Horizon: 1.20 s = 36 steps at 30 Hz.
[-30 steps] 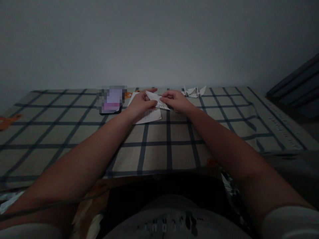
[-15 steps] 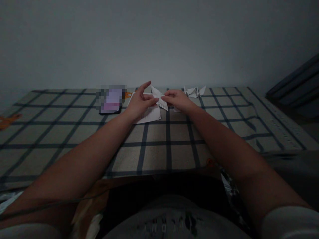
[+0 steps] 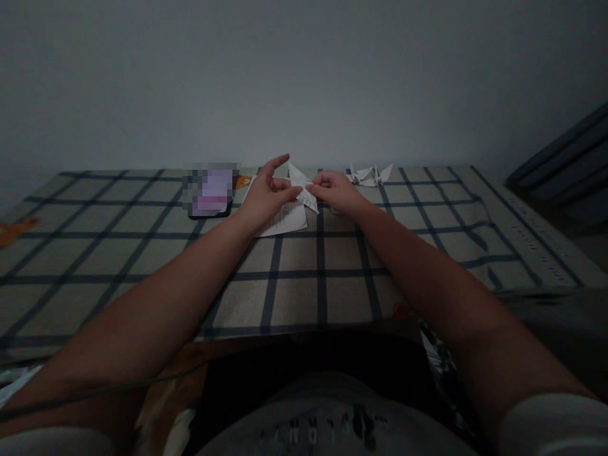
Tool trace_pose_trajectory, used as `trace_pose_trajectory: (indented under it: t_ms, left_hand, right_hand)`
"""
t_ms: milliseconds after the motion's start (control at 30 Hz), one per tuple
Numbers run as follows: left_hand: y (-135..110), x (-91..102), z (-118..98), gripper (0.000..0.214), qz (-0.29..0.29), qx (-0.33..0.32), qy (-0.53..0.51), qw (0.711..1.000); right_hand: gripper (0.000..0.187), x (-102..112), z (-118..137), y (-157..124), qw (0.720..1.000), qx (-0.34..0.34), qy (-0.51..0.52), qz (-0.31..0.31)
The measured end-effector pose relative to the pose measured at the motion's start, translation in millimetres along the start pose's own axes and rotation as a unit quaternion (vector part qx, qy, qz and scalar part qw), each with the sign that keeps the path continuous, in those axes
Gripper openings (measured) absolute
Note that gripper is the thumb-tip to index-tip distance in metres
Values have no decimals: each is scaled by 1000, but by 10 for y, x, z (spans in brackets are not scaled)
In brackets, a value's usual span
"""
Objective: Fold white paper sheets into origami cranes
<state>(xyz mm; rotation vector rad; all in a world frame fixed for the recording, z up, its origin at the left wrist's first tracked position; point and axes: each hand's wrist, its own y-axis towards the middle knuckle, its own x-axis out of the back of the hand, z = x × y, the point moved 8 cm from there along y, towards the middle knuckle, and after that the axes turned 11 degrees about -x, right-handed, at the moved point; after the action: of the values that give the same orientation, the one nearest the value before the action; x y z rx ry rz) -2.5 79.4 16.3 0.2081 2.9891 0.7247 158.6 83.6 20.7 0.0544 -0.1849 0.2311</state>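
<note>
A folded piece of white paper (image 3: 306,197), pointed at both ends, is held between my two hands above the table. My left hand (image 3: 270,192) pinches its left side with thumb and a finger, while the index finger points up and away. From the other side, my right hand (image 3: 335,190) grips the paper's middle between thumb and fingertips. Beneath my left hand lies a flat white paper sheet (image 3: 287,220) with faint printing. Just beyond my right hand stand folded paper cranes (image 3: 373,177).
A checked cloth (image 3: 294,301) covers the table, which meets a plain wall. On the left lies a phone (image 3: 212,193) with a blurred screen, an orange item (image 3: 243,182) beside it. Another orange object (image 3: 16,232) sits at the far left edge.
The folded paper has tilted slightly, its lower tip shifting a little left and down. My right hand has moved slightly left; my left hand stays nearly still.
</note>
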Motion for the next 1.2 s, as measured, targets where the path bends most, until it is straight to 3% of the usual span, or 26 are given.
trace_pose_trajectory:
  t_ms: [267,433,633,767,967,1200]
  left_hand:
    - [10,-9,68,93,3,4,-11,1000]
    - [51,35,44,93,-4,-23,-7,1000]
    - [104,75,16,96,10,-78,10,997]
    - [123,71,51,97,25,-101,17,994]
    - [55,75,22,98,-26,-69,4,997]
    - [20,33,13,100,-47,-18,-19,999]
  right_hand:
    - [24,15,65,1,996,56,-60,-19]
    - [18,-30,7,22,999,30,-17,13]
    - [42,-98,-6,-39,994,19,-87,62]
    - [39,-85,-56,-2,993,32,-77,82]
    - [35,-67,-82,43,994,37,-77,64]
    - [32,-71,119,-58,987,71,-140,27]
